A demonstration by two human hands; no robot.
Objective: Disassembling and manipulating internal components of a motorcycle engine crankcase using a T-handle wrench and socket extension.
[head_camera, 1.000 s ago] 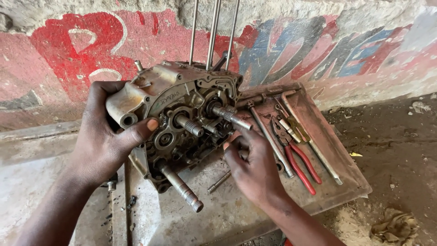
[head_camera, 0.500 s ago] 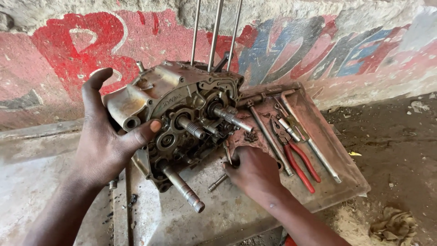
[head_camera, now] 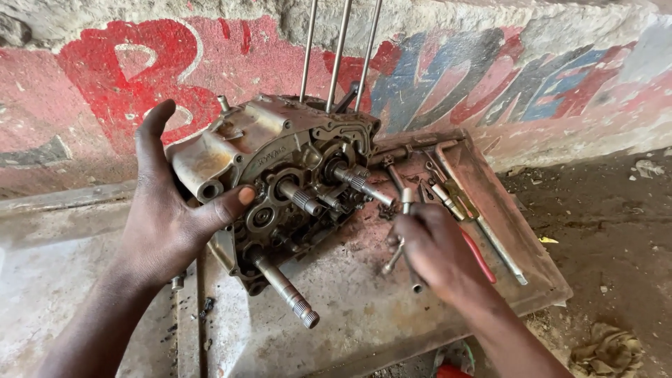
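**Apprentice:** Where the fingers close, what is actually clamped?

**Instructor:** The right hand (head_camera: 437,248) is curled shut around a slim steel T-handle wrench (head_camera: 404,238); its shaft runs out of the fist above and below, the top tip close to the splined shaft (head_camera: 360,183) projecting from the engine. The left hand (head_camera: 168,217) is spread wide, not closed: palm against the side of the engine crankcase (head_camera: 280,150), thumb pressed on the front face, fingers raised along the rear edge. It braces the casting rather than gripping it.

**Apprentice:** Describe the casting.

**Instructor:** Grey cast metal, oily, dust-coated, with brown staining. The open face shows round bores, gears and two stub shafts with knurled ends. A longer shaft (head_camera: 285,290) with a ribbed tip slopes down towards the viewer. Three thin bright studs (head_camera: 339,49) rise straight from the top.

**Apprentice:** Where does it sit?

**Instructor:** It rests tilted on the left end of a flat, rusty metal sheet (head_camera: 364,315), which lies on a concrete ledge.

**Apprentice:** And around it?

**Instructor:** Loose hand tools (head_camera: 455,196) lie on the sheet beyond the right hand, among them red-handled pliers (head_camera: 479,255), partly hidden by the wrist. Behind stands a rough wall (head_camera: 525,84) painted red and blue. Bare dirt ground (head_camera: 616,231) lies to the right, with a crumpled rag (head_camera: 609,350) near the sheet's corner.
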